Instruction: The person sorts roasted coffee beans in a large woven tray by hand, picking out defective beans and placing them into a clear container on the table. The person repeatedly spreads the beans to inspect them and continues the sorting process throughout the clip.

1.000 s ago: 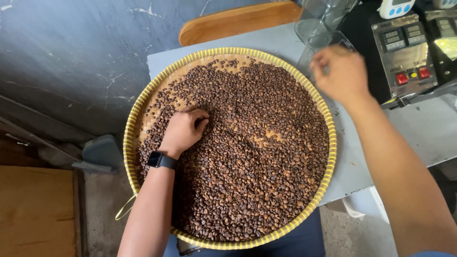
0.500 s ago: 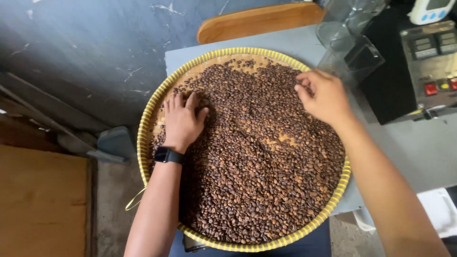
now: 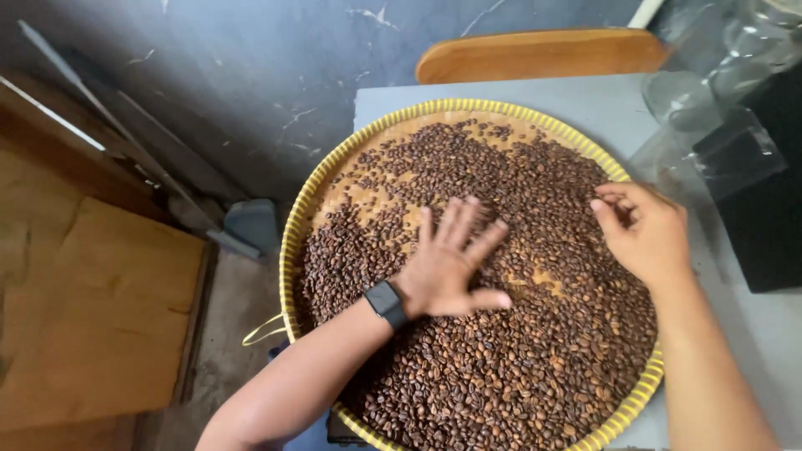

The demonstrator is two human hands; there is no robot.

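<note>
Tray (image 3: 311,209): round, yellow-rimmed, overhangs the table's left edge; keep it level.
Beans (image 3: 501,359): piled toward the near rim.
Left hand (image 3: 451,263): spread flat mid-tray; sweep lightly.
Right hand (image 3: 643,234): fingertips pinched together at the right rim; whether a bean sits between them you cannot tell.

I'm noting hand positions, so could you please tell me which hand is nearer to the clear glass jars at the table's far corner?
Right. The right hand is over the beans at the tray's right edge, just below the glass jars. The left hand lies spread mid-tray, farther away.
</note>
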